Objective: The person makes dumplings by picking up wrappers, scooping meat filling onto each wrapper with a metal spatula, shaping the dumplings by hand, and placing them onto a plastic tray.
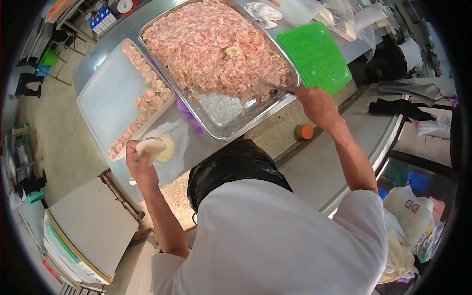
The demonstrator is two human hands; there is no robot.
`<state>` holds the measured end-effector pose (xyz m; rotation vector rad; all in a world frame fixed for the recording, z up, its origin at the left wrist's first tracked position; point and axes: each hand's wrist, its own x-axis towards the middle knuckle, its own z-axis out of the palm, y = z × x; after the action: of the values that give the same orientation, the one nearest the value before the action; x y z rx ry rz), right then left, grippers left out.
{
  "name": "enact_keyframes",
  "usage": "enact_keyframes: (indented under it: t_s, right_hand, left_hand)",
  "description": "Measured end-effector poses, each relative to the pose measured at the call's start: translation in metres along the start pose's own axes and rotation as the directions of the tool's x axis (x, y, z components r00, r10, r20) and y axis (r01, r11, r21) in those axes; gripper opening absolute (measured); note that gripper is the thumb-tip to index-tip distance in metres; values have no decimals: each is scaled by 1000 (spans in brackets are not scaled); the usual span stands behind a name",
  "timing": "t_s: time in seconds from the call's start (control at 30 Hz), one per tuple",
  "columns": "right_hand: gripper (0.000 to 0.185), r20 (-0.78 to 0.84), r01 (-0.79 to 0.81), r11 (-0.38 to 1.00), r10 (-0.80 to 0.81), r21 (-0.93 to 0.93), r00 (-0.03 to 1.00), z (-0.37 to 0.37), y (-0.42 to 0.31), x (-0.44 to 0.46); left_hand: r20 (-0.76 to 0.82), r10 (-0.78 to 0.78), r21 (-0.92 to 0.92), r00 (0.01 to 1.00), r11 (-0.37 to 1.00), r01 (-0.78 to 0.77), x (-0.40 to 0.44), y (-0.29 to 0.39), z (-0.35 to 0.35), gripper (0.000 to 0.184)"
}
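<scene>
My left hand holds a round, pale dumpling wrapper in its curled fingers. Right beside it, a small stack of yellowish wrappers lies on clear plastic. My right hand grips the handle of a thin metal spreading tool at the metal tray's right edge. The tool's blade reaches into the minced meat, so its tip is hard to make out. That meat fills most of the metal tray, whose near corner shows bare metal. Rows of filled dumplings line two sides of a white plastic tray to the left.
A green lidded board or cover lies right of the meat, with a white cloth behind it. Purple plastic shows between the trays. An orange-topped container stands below the table edge. Bags are at far right.
</scene>
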<state>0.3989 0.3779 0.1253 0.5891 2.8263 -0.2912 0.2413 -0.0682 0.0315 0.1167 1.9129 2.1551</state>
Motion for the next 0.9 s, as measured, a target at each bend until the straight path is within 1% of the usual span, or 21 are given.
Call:
enact_keyframes:
  t_s: [0.03, 0.07, 0.17, 0.27, 0.3, 0.33, 0.37, 0.4, 0.43, 0.5, 0.57, 0.6, 0.67, 0.7, 0.73, 0.77, 0.8, 0.83, 0.87, 0.9]
  right_hand:
    - [19, -83, -13, 1000, 12, -11, 997, 3, 11, 5]
    - [22, -166, -26, 999, 22, -23, 986, 5, 20, 12]
    - [28, -270, -100, 995, 92, -14, 958, 8, 34, 37]
    - [31, -191, -106, 988, 83, -116, 978, 20, 29, 63]
    - [31, -155, -87, 989, 68, -123, 986, 20, 22, 64]
    - [31, -120, -66, 989, 51, -129, 991, 17, 12, 64]
    - [31, -87, -44, 990, 32, -136, 996, 15, 6, 64]
    - [31, -92, -26, 994, 16, -108, 996, 15, 4, 60]
    - [31, -98, -7, 997, -1, -81, 995, 16, 1, 54]
    - [31, -92, 16, 998, -21, -61, 996, 18, 0, 51]
    - [31, -73, 23, 997, -28, -70, 997, 27, 0, 51]
    - [28, -82, 41, 998, -44, -45, 996, 31, 1, 50]
    - [24, -105, 74, 997, -74, 4, 992, 35, 4, 46]
    - [23, -101, 113, 986, -101, 123, 990, 36, 1, 44]
    - [21, -99, 149, 959, -128, 239, 987, 37, -4, 39]
    - [20, -97, 180, 918, -156, 352, 983, 39, -7, 34]
    - [19, -63, 169, 886, -158, 433, 985, 43, -7, 31]
    - [19, -33, 158, 846, -164, 509, 986, 48, -8, 30]
    - [20, -3, 146, 800, -178, 581, 984, 51, -10, 30]
    - [21, 117, -1, 722, -112, 692, 987, 45, -12, 25]
  left_hand:
    - [4, -93, -228, 996, 970, 91, 2, -3, 2, 32]
    - [28, -182, -444, 983, 879, 175, 3, -6, 5, 35]
    - [-9, -450, -606, 893, 713, 353, 1, -10, 22, 40]
    - [-12, -412, -569, 911, 752, 333, -7, -16, 43, 38]
    - [-11, -396, -497, 918, 799, 338, -8, -14, 47, 31]
    - [-59, -328, -289, 943, 910, 298, -10, -14, 49, 30]
    - [-89, -247, -66, 965, 968, 242, -12, -15, 51, 29]
    - [-101, -159, 162, 982, 971, 174, -13, -12, 55, 27]
    - [-65, -63, 267, 996, 960, 78, -14, -6, 57, 25]
    - [32, 115, 457, 993, 882, -117, -19, 8, 63, 22]
    - [87, 224, 378, 971, 894, -241, -20, 11, 67, 22]
    - [112, 281, 337, 953, 891, -303, -18, 12, 68, 23]
    - [-35, 156, 171, 987, 974, -148, -6, 5, 69, 20]
    - [-96, 83, 77, 992, 994, -75, 2, 6, 73, 19]
    - [-98, -100, -145, 990, 986, 85, 10, 7, 79, 18]
    - [-59, -280, -356, 958, 903, 242, 16, 9, 87, 18]
    - [16, -441, -541, 897, 751, 379, 19, 11, 94, 17]
    - [83, -424, -551, 902, 734, 396, 20, 4, 97, 24]
    - [97, -416, -557, 904, 730, 395, 21, 0, 100, 26]
    - [107, -409, -564, 906, 726, 394, 21, -4, 104, 30]
